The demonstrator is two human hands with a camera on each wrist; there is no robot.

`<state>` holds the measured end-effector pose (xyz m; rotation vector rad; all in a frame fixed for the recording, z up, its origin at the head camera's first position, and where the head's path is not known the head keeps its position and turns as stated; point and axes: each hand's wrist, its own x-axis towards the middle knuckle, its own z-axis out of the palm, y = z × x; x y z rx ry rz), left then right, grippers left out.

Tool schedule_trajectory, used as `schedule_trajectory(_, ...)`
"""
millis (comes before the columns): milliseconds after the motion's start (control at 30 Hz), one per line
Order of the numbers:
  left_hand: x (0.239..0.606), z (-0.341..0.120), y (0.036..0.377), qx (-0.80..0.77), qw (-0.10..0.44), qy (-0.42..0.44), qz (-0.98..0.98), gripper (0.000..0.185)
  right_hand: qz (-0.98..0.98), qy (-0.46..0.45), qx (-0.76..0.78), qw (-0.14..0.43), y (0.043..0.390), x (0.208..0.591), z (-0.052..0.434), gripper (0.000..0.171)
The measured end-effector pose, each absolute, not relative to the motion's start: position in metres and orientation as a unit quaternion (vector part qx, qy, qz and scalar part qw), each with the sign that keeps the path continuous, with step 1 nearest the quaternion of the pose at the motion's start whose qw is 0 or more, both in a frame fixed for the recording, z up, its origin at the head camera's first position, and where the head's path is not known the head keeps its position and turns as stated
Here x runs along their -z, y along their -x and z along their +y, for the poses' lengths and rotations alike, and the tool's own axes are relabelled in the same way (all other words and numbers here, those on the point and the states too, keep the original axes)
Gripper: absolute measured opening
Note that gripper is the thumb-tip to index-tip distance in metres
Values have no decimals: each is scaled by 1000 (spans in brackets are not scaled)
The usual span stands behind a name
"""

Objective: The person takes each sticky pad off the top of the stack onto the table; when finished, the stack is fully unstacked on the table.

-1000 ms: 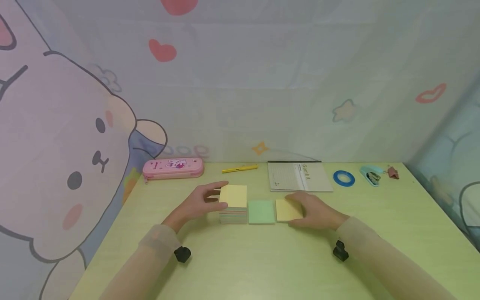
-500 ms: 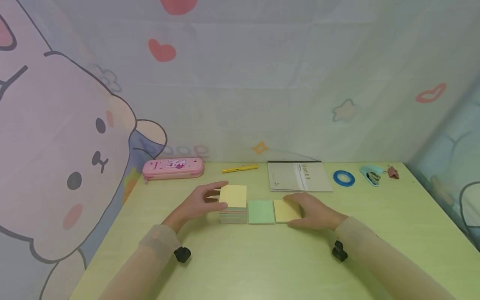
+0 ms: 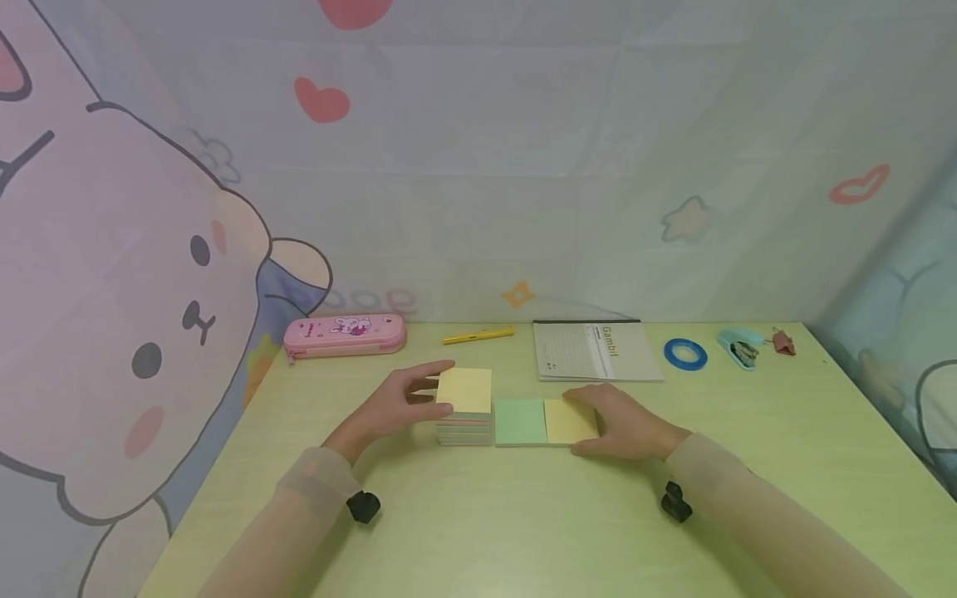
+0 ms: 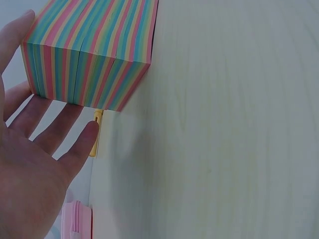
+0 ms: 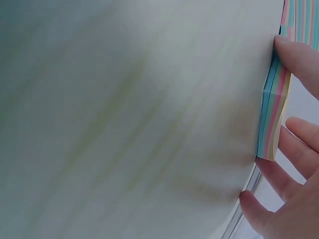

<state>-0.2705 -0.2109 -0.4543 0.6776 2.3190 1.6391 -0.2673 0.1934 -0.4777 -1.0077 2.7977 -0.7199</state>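
My left hand (image 3: 392, 407) holds the left side of a tall stack of sticky notes (image 3: 463, 390), thumb at the front corner and index finger at the back. The stack's top is pale yellow; its striped pink, blue, yellow and green sides (image 4: 89, 50) fill the top of the left wrist view. Right of it lies a low green-topped sticky note pad (image 3: 520, 422). My right hand (image 3: 628, 422) grips a thin yellow-topped sticky note pad (image 3: 566, 421) between thumb in front and fingers behind. This pad's left edge meets the green pad; my hand covers its right edge.
Along the table's (image 3: 478, 523) back edge lie a pink pencil case (image 3: 345, 335), a yellow pen (image 3: 478, 336), a notebook (image 3: 598, 351), a blue tape roll (image 3: 685, 355), a mint-coloured tool (image 3: 742, 349) and a small reddish clip (image 3: 783, 342). A printed curtain hangs behind.
My right hand has slid the yellow pad a little left, closing the narrow gap to the green pad. My left hand and the tall stack have stayed in place.
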Motion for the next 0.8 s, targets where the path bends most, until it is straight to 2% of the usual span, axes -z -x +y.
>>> schedule_trajectory(800, 455, -212, 272, -556, 111, -233, 790, 71, 916, 322, 235, 46, 267, 478, 196, 81)
